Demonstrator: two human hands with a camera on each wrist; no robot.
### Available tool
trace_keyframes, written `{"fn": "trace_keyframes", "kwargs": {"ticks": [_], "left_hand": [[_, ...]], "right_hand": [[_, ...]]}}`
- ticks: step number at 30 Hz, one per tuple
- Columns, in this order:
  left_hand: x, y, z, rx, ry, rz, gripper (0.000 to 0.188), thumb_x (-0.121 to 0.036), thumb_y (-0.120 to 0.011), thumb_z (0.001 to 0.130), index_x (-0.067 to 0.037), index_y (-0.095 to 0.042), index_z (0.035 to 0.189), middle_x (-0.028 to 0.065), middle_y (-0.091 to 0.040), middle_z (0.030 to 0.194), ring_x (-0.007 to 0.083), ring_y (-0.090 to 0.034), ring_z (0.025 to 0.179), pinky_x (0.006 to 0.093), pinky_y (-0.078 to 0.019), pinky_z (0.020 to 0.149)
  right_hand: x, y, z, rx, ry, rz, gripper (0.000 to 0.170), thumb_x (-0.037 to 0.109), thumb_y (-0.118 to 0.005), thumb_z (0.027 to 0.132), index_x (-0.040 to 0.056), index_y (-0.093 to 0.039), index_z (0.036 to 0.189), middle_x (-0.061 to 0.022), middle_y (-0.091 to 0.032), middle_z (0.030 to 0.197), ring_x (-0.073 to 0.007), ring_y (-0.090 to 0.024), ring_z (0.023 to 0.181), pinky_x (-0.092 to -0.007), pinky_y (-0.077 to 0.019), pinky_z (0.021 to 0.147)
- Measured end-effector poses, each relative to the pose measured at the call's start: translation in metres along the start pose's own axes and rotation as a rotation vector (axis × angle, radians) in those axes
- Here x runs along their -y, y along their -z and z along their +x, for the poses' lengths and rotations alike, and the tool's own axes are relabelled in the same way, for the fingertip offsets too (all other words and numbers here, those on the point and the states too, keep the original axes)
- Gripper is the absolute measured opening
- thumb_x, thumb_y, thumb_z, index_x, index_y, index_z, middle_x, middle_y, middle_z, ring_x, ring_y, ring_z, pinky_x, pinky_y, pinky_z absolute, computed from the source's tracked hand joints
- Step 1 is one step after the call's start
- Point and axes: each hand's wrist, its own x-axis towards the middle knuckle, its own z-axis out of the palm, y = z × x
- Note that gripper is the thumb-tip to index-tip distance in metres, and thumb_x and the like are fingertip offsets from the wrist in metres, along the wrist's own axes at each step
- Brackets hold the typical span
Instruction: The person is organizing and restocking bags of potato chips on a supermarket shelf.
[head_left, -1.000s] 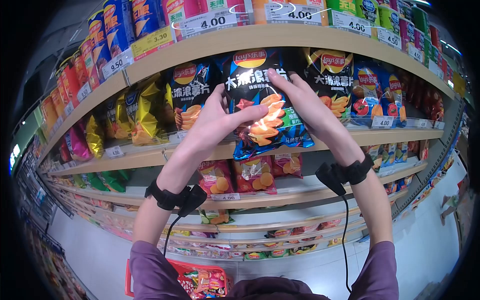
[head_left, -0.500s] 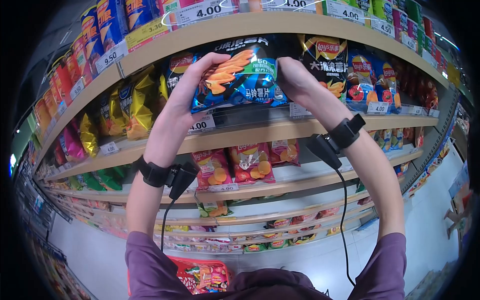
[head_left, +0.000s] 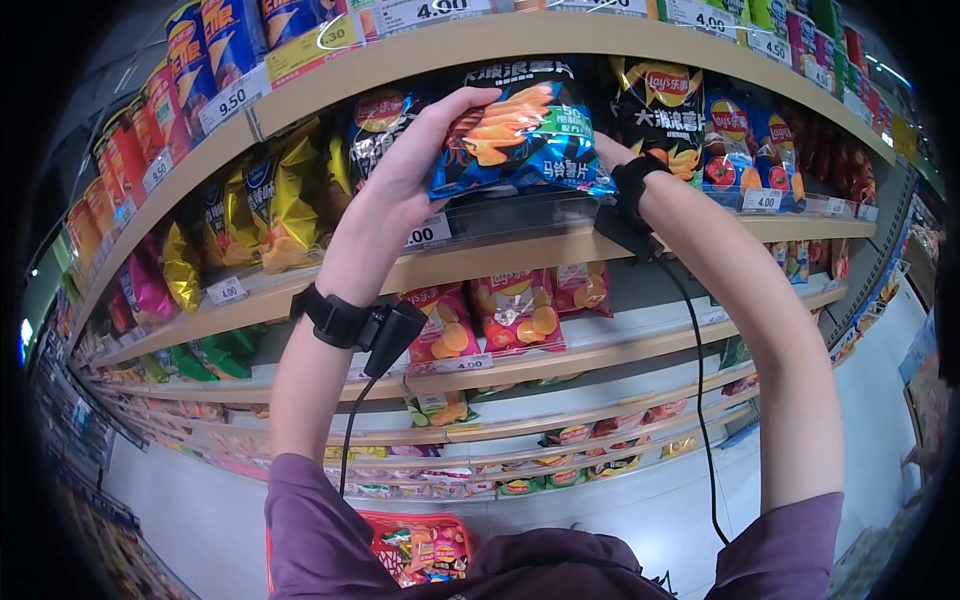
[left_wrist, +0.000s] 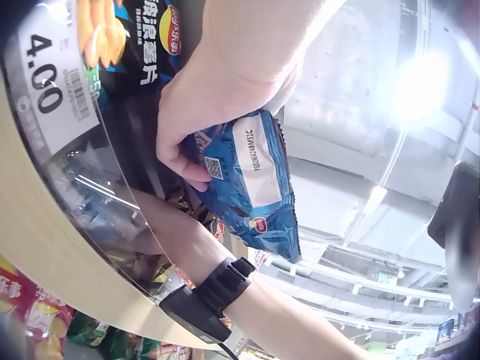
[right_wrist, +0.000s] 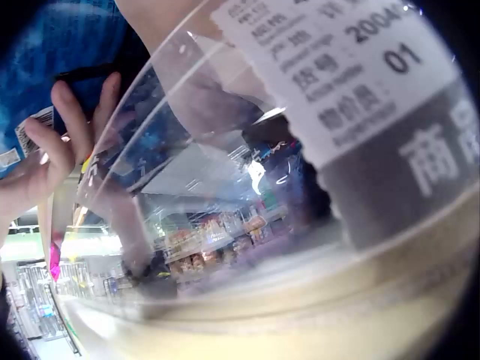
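A black and blue bag of potato chips (head_left: 540,150) is tipped back at the front of the shelf, its printed face up in the head view. My left hand (head_left: 418,150) grips its left side, thumb over the front. In the left wrist view, fingers (left_wrist: 180,161) of that hand curl against the blue back of the bag. My right hand (head_left: 610,152) reaches into the shelf behind the bag's right edge, its fingers hidden. Beside it stands a similar black bag of chips (head_left: 655,115).
A wooden shelf edge (head_left: 480,250) with a clear price strip (left_wrist: 112,195) runs below the hands; another shelf edge (head_left: 560,35) passes above. Yellow chip bags (head_left: 280,205) stand left, red-pink bags (head_left: 520,310) below. A red basket (head_left: 375,522) with packets sits on the floor.
The bag was upright between both hands, then tipped back and was lowered from the top edge. The right hand has left the bag's side and moved in behind it.
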Motion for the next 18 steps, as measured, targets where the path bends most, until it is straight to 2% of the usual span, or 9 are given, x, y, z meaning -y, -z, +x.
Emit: {"fn": "trace_keyframes", "kwargs": {"ticks": [5, 9, 10, 13, 16, 18], "left_hand": [[0.004, 0.008, 0.012, -0.067, -0.013, 0.085, 0.027, -0.025, -0.067, 0.086, -0.003, -0.065, 0.102, 0.0063, -0.069, 0.101, 0.0125, -0.067, 0.087, 0.0284, -0.0546, 0.079], [0.010, 0.019, 0.022, -0.019, -0.090, 0.196, 0.026, -0.022, -0.065, 0.090, -0.001, -0.064, 0.105, 0.0076, -0.068, 0.102, 0.0116, -0.065, 0.090, 0.0283, -0.0506, 0.084], [0.012, 0.018, 0.022, -0.059, -0.098, 0.190, 0.025, -0.020, -0.065, 0.090, 0.000, -0.064, 0.105, 0.0084, -0.067, 0.102, 0.0122, -0.065, 0.091, 0.0289, -0.0487, 0.087], [0.019, 0.023, 0.030, -0.057, -0.179, 0.241, 0.032, -0.018, -0.067, 0.089, 0.001, -0.060, 0.113, 0.0076, -0.066, 0.102, 0.0139, -0.064, 0.093, 0.0297, -0.0483, 0.088], [0.019, 0.026, 0.036, -0.084, -0.134, 0.249, 0.042, -0.009, -0.065, 0.088, 0.002, -0.050, 0.125, 0.0092, -0.062, 0.111, 0.0164, -0.061, 0.102, 0.0309, -0.0464, 0.093], [0.020, 0.023, 0.037, -0.095, -0.205, 0.254, 0.048, -0.002, -0.061, 0.087, 0.002, -0.042, 0.132, 0.0108, -0.058, 0.117, 0.0177, -0.059, 0.107, 0.0313, -0.0448, 0.096]], "right_hand": [[-0.001, -0.002, 0.004, -0.023, -0.024, -0.021, 0.025, 0.005, -0.038, 0.093, -0.0052, -0.058, 0.102, -0.0157, -0.064, 0.101, -0.0224, -0.064, 0.087, -0.0370, -0.0538, 0.080], [0.004, 0.002, 0.010, -0.038, -0.041, -0.020, 0.025, 0.005, -0.038, 0.093, -0.0050, -0.059, 0.102, -0.0156, -0.064, 0.101, -0.0224, -0.064, 0.087, -0.0371, -0.0541, 0.080], [0.003, 0.003, 0.011, -0.045, -0.041, -0.021, 0.025, 0.005, -0.038, 0.093, -0.0049, -0.059, 0.102, -0.0155, -0.064, 0.101, -0.0224, -0.064, 0.086, -0.0371, -0.0541, 0.080], [0.001, 0.005, 0.017, -0.067, -0.045, -0.011, 0.025, 0.004, -0.038, 0.093, -0.0048, -0.059, 0.102, -0.0154, -0.064, 0.100, -0.0224, -0.065, 0.086, -0.0371, -0.0543, 0.079], [-0.001, 0.009, 0.019, -0.096, -0.041, 0.008, 0.025, 0.004, -0.038, 0.092, -0.0046, -0.059, 0.102, -0.0154, -0.064, 0.100, -0.0224, -0.065, 0.086, -0.0371, -0.0545, 0.079], [-0.003, 0.010, 0.020, -0.116, -0.043, 0.025, 0.025, 0.004, -0.038, 0.092, -0.0045, -0.059, 0.102, -0.0153, -0.064, 0.100, -0.0224, -0.065, 0.085, -0.0371, -0.0546, 0.079]]}}
